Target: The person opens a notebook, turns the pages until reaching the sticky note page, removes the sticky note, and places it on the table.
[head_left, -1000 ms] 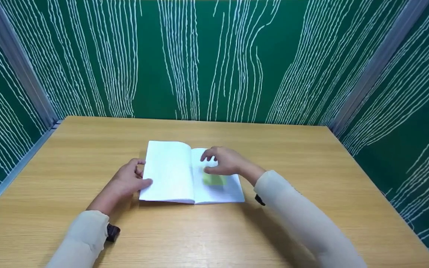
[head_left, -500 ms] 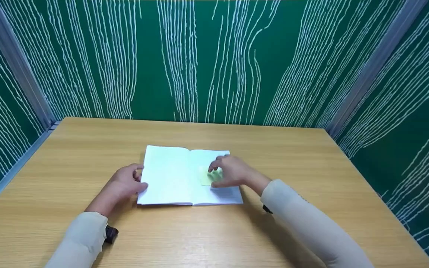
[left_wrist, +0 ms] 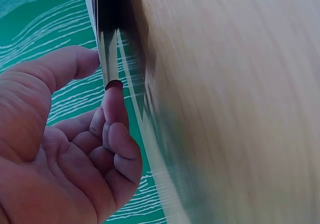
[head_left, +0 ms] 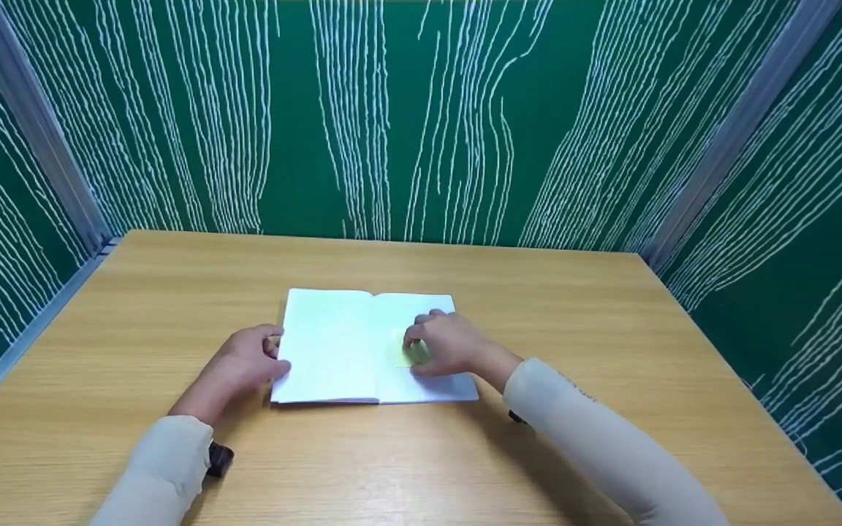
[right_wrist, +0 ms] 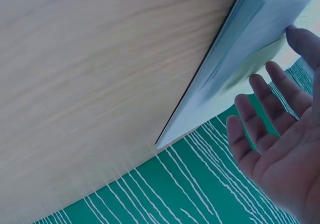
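An open notebook (head_left: 330, 343) with blank white pages lies on the wooden table. My left hand (head_left: 245, 358) pinches its left edge, thumb above and fingertips beneath; in the left wrist view the page edges (left_wrist: 107, 54) show between thumb and fingers. On the right-hand page is a pale yellow-green sticky note (head_left: 403, 356). Over that page hovers my right hand (head_left: 450, 343), palm down and partly covering the note. Seen from the right wrist, the right hand's fingers (right_wrist: 267, 101) are spread and loosely bent beside the note (right_wrist: 255, 64), with nothing gripped.
The wooden table (head_left: 362, 467) stretches out around the notebook. Green panels (head_left: 421, 124) with white wavy lines stand behind it and on both sides, joined by grey metal posts (head_left: 728, 124). A dark strap device (head_left: 220, 459) sits on the left wrist.
The notebook's raised left pages have come down flatter. My right hand has shifted slightly down and right over the note, while the left hand stays at the left edge.
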Tool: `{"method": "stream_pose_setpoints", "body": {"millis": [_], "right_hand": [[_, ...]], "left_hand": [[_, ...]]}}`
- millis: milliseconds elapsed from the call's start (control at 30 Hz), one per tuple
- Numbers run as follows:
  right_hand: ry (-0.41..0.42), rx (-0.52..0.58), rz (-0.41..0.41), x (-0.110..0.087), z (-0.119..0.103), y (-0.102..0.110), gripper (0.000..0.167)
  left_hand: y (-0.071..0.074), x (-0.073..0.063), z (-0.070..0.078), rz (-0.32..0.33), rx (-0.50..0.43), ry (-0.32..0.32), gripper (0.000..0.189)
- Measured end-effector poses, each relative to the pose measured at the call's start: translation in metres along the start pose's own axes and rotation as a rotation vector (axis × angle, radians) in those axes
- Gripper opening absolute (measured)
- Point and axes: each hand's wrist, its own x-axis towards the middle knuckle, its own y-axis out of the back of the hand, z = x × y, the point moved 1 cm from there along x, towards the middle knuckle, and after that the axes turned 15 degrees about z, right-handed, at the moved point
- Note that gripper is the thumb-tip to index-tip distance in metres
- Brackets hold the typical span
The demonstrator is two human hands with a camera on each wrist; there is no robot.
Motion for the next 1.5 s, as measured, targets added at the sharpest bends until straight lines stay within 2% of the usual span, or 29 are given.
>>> {"method": "stream_pose_setpoints", "body": {"millis": [100,367,567,833,967,1100,1167,1333,1500], "right_hand": [[0.007,-0.014,0.005,0.001,-0.003,0.001,0.037],[-0.007,-0.044,0.024,0.005,-0.011,-0.001,0.054],[0.080,-0.111,0.077,0.008,-0.013,-0.004,0.042],[0.074,-0.053,0.067,0.006,-0.013,-0.002,0.030],[0.077,-0.010,0.086,0.005,-0.012,-0.001,0.023],[0.072,0.015,0.110,0.004,-0.011,-0.001,0.017],[0.062,0.020,0.114,0.003,-0.011,-0.001,0.015],[0.041,0.033,0.137,0.001,-0.011,-0.001,0.013],[0.028,0.050,0.235,-0.001,-0.013,0.002,0.009]], "left_hand": [[0.000,0.000,0.000,-0.003,-0.006,0.003,0.068],[0.001,-0.001,-0.001,-0.007,-0.004,0.009,0.067],[0.001,-0.002,0.000,0.006,0.031,-0.044,0.066],[0.000,-0.004,0.001,-0.023,0.059,-0.029,0.080],[-0.002,-0.003,0.001,-0.033,0.098,-0.095,0.085],[-0.007,-0.002,0.003,-0.075,0.146,-0.206,0.089],[-0.008,-0.002,0.005,-0.098,0.159,-0.233,0.091],[-0.011,-0.003,0.008,-0.116,0.182,-0.230,0.092],[-0.010,-0.004,0.009,-0.092,0.177,-0.236,0.088]]}}
